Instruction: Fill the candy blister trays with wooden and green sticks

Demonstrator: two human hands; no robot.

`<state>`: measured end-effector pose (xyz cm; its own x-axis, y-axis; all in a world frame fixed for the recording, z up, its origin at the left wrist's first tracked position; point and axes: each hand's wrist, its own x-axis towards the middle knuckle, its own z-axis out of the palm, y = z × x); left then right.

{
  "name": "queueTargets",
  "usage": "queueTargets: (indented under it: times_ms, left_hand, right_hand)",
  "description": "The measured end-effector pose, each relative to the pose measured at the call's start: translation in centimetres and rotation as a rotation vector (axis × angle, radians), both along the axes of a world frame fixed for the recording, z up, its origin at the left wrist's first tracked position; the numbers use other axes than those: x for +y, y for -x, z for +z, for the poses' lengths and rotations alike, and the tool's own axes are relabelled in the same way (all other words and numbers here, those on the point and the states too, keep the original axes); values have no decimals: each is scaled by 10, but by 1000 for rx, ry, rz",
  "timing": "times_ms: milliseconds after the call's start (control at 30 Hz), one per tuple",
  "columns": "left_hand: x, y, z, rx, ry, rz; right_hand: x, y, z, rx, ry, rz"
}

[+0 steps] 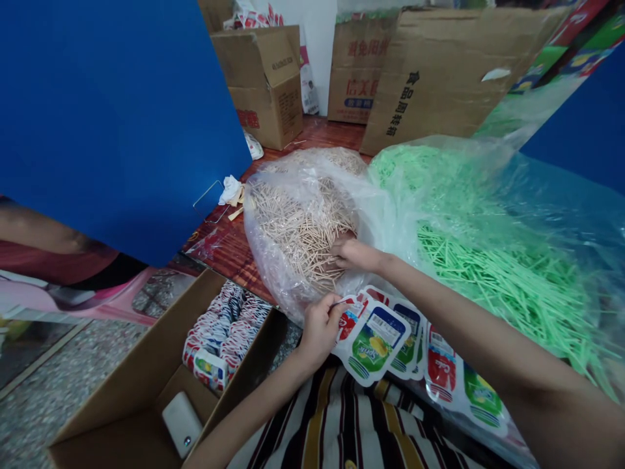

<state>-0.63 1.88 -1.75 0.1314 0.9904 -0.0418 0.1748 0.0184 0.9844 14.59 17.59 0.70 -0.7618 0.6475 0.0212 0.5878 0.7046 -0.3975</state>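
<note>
My left hand [319,331] is closed, thumb against fingers, on the edge of flat bottle-shaped packets with red Cola and green Sprite printing. The front Sprite packet [374,348] faces up, with others fanned behind it. My right hand [347,253] reaches into a clear plastic bag [266,257] full of thin beige sticks [297,218]. Its fingers are curled in on the sticks, and their tips are partly buried. More joined packets, a red Cola one [441,368] and a green Sprite one [482,394], lie by my lap under the right forearm.
Right of the beige sticks lies a bag of green sticks [493,273]. At lower left, a cardboard box [122,365] holds stacked packets [219,332] and a white device [181,423]. Blue panels [112,111] flank the wooden surface [229,251]. Another person's arm [39,228] shows at left.
</note>
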Motion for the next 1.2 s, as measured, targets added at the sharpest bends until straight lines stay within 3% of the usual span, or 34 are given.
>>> queueTargets:
  times_ms: [167,400,867,1067,1200]
  left_hand:
    - [2,1,0,-27,22,12]
    - [3,1,0,-46,35,11]
    - [3,1,2,-51,28,23]
    - [3,1,-2,-36,22,23]
    - [3,1,-1,-40,30,36]
  right_hand:
    - [-3,-5,-8,281,57,-188]
    - [-13,-4,-25,524,179,-265]
    - [-22,-2,-34,555,261,-308]
    - [-26,-3,-33,581,227,-401]
    - [-29,-2,-29,631,295,-396]
